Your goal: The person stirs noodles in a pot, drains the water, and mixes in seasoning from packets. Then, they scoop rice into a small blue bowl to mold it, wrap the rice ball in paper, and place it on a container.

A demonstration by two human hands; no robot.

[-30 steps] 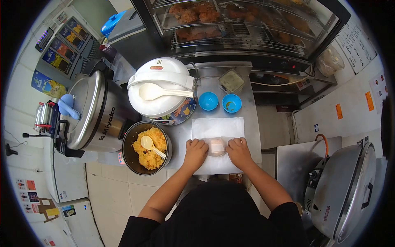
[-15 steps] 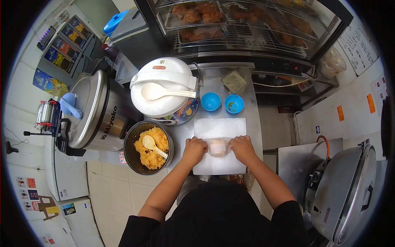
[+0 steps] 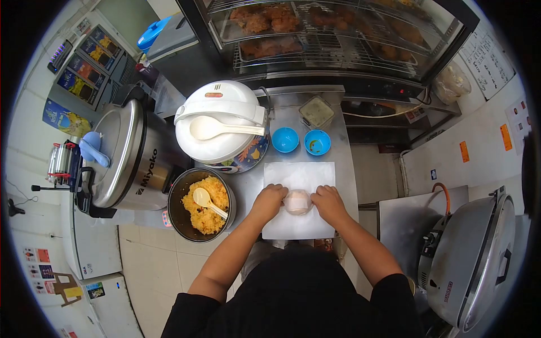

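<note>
A rounded, pale bundle in thin wrapping (image 3: 297,202) lies on a sheet of white paper (image 3: 298,173) on the metal counter. On the bundle's left side, my left hand (image 3: 270,200) has its fingers closed on the wrapping. My right hand (image 3: 329,201) pinches the wrapping at the right side. What is inside the bundle is too unclear to name. Just beyond the paper stand two small blue bowls, the left one (image 3: 285,139) and the right one (image 3: 317,142), which has some yellowish bits in it.
Left of the paper is a pot of orange-yellow rice (image 3: 206,221) with a spoon. Behind it stand a white rice cooker (image 3: 217,147) with a ladle on top and a large steel cooker (image 3: 118,160). A square container (image 3: 316,111) sits before the glass food cabinet (image 3: 338,79).
Both hands have moved slightly closer in to the bundle, and the wrapping at its sides looks more gathered. The whole view has shifted a little.
</note>
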